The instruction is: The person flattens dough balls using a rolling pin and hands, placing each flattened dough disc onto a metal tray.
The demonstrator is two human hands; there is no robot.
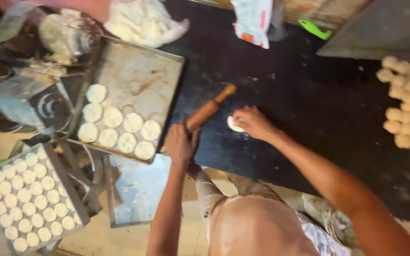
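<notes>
- While the left hand (180,143) is closed around one end of a wooden rolling pin (208,109), the pin slants up and away over the dark worktop (309,99).
- Right hand (254,122) rests fingers-down on a small flat dough disc (234,124), pressing it on the worktop; fingers curled, not gripping.
- Disc lies just beside the pin's lower half, near the worktop's front edge.
- Metal tray (143,76) left of the pin holds flattened dough rounds (119,128) in its near part.
- Second tray (48,156), lower left, is packed with smaller rounds.
- Pile of dough balls (406,102) sits far right on the worktop, well apart from both hands.
</notes>
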